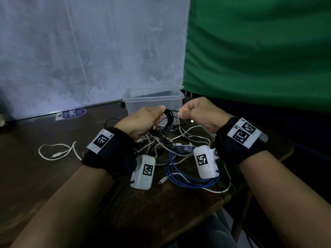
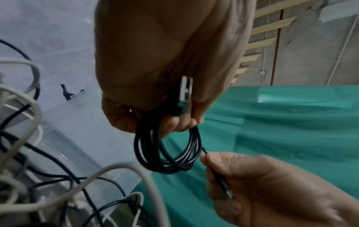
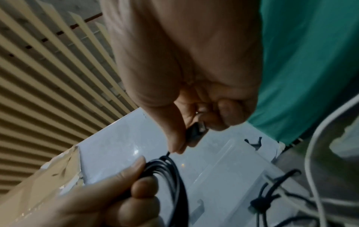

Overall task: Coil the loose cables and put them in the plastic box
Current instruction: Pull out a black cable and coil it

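L hand grips black cable coil; R hand pinches, prob., its free end.

The scene is dim and flat, with a cool cast and no hard shadows. In the head view the dark brown wooden table sinks almost to black toward 6 o'clock, while the pale grey plastic backdrop sheet at 11 o'clock is the brightest area. Straight lines bow at the edges. Both wrist views are soft and grainy: the near white cables at 9 o'clock are blurred, and a small glare spot sits on the backdrop.
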